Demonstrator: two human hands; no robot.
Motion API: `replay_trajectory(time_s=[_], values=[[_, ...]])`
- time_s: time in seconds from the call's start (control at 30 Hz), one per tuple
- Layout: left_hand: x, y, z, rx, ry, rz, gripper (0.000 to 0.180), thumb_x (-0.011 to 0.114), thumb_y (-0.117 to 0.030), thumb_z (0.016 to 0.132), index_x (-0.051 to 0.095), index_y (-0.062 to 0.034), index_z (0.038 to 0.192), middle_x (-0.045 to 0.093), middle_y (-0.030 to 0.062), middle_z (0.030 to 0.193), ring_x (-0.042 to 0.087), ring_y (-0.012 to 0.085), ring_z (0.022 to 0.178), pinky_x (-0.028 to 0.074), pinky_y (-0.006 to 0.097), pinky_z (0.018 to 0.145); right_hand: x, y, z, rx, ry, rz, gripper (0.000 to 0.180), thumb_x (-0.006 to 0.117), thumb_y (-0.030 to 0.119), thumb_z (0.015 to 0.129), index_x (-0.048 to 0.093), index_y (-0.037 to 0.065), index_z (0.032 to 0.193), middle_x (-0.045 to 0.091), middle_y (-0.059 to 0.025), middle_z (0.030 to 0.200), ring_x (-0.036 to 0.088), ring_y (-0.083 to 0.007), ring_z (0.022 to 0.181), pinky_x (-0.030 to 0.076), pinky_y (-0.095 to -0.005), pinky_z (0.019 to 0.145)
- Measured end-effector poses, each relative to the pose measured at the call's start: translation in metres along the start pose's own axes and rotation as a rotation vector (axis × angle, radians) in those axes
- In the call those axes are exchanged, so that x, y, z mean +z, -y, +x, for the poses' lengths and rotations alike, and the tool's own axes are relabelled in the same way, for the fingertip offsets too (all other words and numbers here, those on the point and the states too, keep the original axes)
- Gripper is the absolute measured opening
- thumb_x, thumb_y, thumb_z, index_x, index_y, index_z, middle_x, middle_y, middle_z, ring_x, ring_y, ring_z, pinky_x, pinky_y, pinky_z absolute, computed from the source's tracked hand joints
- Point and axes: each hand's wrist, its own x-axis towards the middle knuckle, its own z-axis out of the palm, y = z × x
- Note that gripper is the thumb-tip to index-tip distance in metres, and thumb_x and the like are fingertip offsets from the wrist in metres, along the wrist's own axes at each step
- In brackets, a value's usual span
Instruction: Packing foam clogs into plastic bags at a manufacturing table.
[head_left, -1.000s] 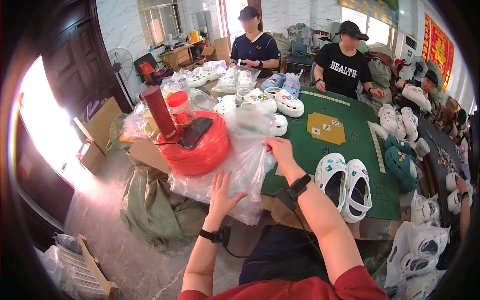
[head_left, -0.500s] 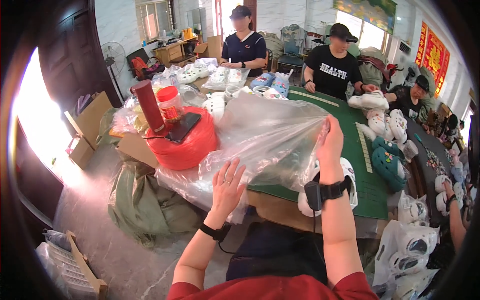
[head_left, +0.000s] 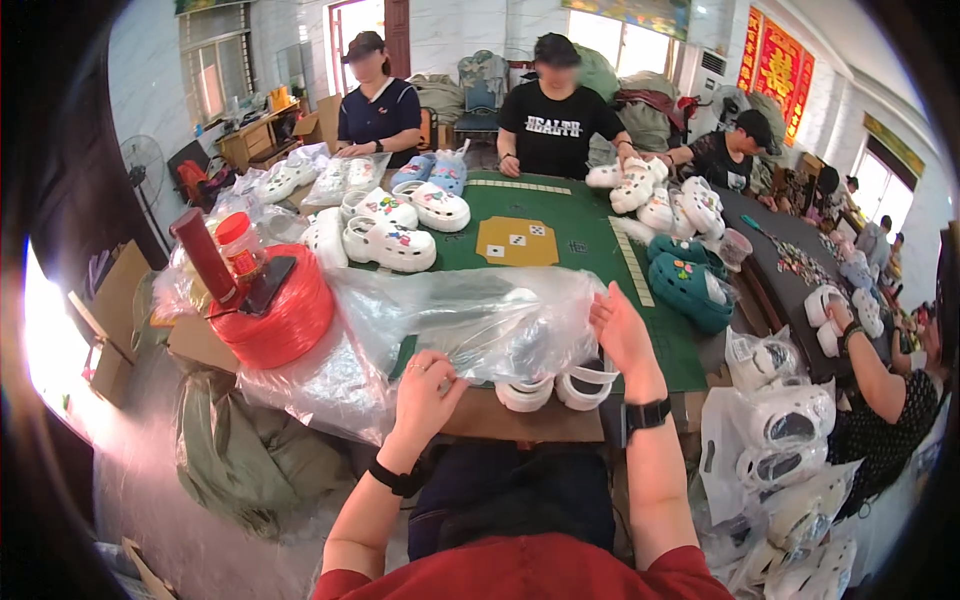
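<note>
A clear plastic bag [head_left: 470, 305] stretches between my two hands above the near edge of the table. My left hand [head_left: 425, 392] pinches its near edge with curled fingers. At the bag's right end, my right hand [head_left: 626, 335] grips the plastic between thumb and fingers. Just below and behind the bag, near my right hand, sit two white clogs: one clog [head_left: 524, 396] is partly covered by the plastic, the other clog [head_left: 583, 388] shows its heel strap. Further bag sheets [head_left: 335, 375] lie to the left of my left hand.
Left stands a red twine roll [head_left: 270, 330] with a dark red cylinder [head_left: 203, 255], a red-lidded jar [head_left: 238, 248] and a phone [head_left: 268, 286]. Decorated white clogs [head_left: 390, 243] and teal clogs [head_left: 692, 285] sit on the green mat [head_left: 480, 215]. Co-workers sit beyond; bagged clogs [head_left: 790, 415] pile at right.
The bag has come down from its raised, pulled-out position to lie lower and straighter. My left hand has gone from spread fingers to a pinch. The view has swung to the right.
</note>
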Motion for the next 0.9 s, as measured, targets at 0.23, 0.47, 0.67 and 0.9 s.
replay_trajectory(time_s=[0.23,0.47,0.67,0.9], values=[[0.019,-0.007,0.0,-0.505,0.063,-0.475,0.03,0.081,-0.017,0.074,0.062,-0.0005,0.09,0.055,0.0044,0.063,0.046,0.0102,0.053,0.042,0.028,0.053,0.0,-0.027,-0.084,-0.221,-0.025,-0.631,0.041,0.061,0.028,0.098,0.059,0.002,0.13,0.067,-0.0034,0.108,0.059,-0.0079,0.09,0.047,-0.0227,0.074],[0.006,-0.047,0.01,-0.276,0.269,-0.223,0.055,0.081,-0.033,0.073,0.063,-0.0059,0.118,0.072,0.0152,0.091,0.07,0.0259,0.077,0.054,0.037,0.073,0.037,-0.025,-0.077,-0.211,0.293,-0.386,0.09,0.073,0.017,0.09,0.013,0.002,0.155,0.054,-0.0145,0.13,0.058,-0.0142,0.095,0.048,-0.0285,0.083],[0.011,-0.02,0.002,-0.406,0.364,-0.532,0.034,0.072,-0.021,0.087,0.069,-0.0026,0.116,0.072,0.0079,0.095,0.065,0.0137,0.084,0.052,0.03,0.076,0.037,-0.015,-0.034,-0.591,0.121,-0.464,0.069,0.074,0.016,0.088,0.038,0.001,0.145,0.054,-0.013,0.129,0.058,-0.0169,0.102,0.052,-0.0269,0.075],[0.0,0.014,0.034,-0.704,0.052,-0.827,0.018,0.059,-0.013,0.095,0.072,-0.0011,0.102,0.057,-0.007,0.076,0.046,0.0028,0.064,0.035,0.023,0.056,-0.002,-0.073,-0.036,-0.659,-0.308,-0.932,0.051,0.082,0.032,0.08,0.058,-0.002,0.11,0.061,-0.0116,0.101,0.059,-0.0213,0.086,0.051,-0.0322,0.072]])
